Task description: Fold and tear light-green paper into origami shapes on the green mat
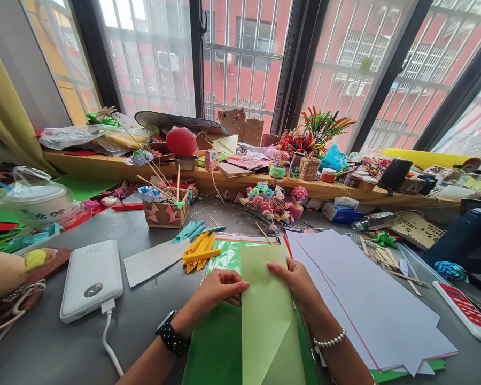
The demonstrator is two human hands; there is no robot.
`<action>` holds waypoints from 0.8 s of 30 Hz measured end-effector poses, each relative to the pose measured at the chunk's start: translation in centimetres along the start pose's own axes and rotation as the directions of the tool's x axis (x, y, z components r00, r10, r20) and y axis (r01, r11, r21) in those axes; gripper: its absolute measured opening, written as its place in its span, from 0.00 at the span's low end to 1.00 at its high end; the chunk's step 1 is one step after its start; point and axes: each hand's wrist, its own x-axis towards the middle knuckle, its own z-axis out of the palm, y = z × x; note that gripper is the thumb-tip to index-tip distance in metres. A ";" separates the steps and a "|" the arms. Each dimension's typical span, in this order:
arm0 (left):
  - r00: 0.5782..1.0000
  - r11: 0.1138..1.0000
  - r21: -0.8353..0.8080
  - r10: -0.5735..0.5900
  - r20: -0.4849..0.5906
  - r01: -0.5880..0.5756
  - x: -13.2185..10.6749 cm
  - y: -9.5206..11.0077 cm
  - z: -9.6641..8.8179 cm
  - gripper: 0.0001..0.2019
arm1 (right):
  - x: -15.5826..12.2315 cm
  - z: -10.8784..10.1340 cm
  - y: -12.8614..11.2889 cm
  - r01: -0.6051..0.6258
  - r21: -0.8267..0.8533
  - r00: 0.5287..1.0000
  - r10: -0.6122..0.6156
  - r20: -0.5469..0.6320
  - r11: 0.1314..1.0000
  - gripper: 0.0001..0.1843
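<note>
A folded sheet of light green paper (pixel 268 321) stands lengthwise in front of me, with a slanting crease across its lower part. My left hand (pixel 223 286) pinches its left edge between thumb and fingers. On the opposite side my right hand (pixel 299 280) grips the upper right edge, thumb on top and the other fingers partly hidden behind. Beneath the paper lies a pack of dark green sheets (pixel 212 342) in a clear sleeve.
White paper sheets (pixel 344 289) are spread at the right. Folded orange paper pieces (pixel 200 251), a white strip (pixel 156 262) and a cabled power bank (pixel 91 280) lie left. A cardboard box of sticks (pixel 166 213) and crocheted flowers (pixel 270 203) stand behind, before a cluttered ledge (pixel 232 184).
</note>
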 end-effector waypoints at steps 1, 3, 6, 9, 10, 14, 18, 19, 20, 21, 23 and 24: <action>1.000 1.000 0.000 -0.003 0.005 0.003 0.0 0.0 0.1 0.14 | 0.0 0.0 0.0 -0.004 -0.003 1.000 0.004 -0.005 1.000 0.21; 1.000 1.000 -0.008 0.004 0.028 -0.004 -0.1 0.2 0.2 0.14 | 0.0 0.1 0.1 -0.009 -0.006 1.000 0.009 -0.002 1.000 0.21; 0.999 0.998 -0.050 0.043 0.024 -0.041 -0.1 0.3 0.4 0.16 | -0.1 0.3 0.2 -0.018 -0.011 1.000 0.018 0.023 1.000 0.20; 0.995 0.989 -0.116 0.091 -0.034 -0.094 0.0 0.3 0.3 0.18 | -0.2 0.7 0.3 -0.031 -0.033 0.998 0.032 0.046 0.999 0.21; 0.993 0.985 -0.133 0.109 -0.049 -0.114 0.0 0.3 0.3 0.18 | -0.3 0.8 0.3 -0.035 -0.043 0.998 0.037 0.049 0.998 0.22; 0.987 0.977 -0.153 0.142 -0.073 -0.152 0.1 0.2 -0.1 0.16 | -0.4 1.2 0.3 -0.044 -0.056 0.997 0.047 0.053 0.997 0.22; 0.985 0.979 -0.128 0.146 -0.089 -0.156 0.1 0.0 -0.1 0.12 | -0.3 1.0 0.2 -0.042 -0.061 0.998 0.045 0.046 0.997 0.19; 0.984 0.979 -0.120 0.152 -0.090 -0.162 0.2 -0.1 -0.1 0.11 | -0.3 0.9 0.2 -0.032 -0.060 0.999 0.035 0.037 0.998 0.18; 0.983 0.979 -0.114 0.159 -0.092 -0.169 0.2 -0.1 -0.1 0.10 | -0.3 0.8 0.2 -0.019 -0.059 0.999 0.021 0.027 0.998 0.18; 0.982 0.979 -0.108 0.165 -0.093 -0.174 0.2 -0.2 -0.1 0.10 | -0.2 0.7 0.2 -0.004 -0.059 1.000 0.005 0.015 0.998 0.18; 0.981 0.979 -0.098 0.170 -0.094 -0.179 0.3 -0.2 -0.1 0.10 | -0.2 0.5 0.2 0.019 -0.062 1.000 -0.019 -0.002 0.998 0.18; 0.981 0.980 -0.095 0.169 -0.092 -0.178 0.3 -0.2 -0.1 0.10 | -0.1 0.5 0.2 0.023 -0.062 1.000 -0.023 -0.005 0.998 0.18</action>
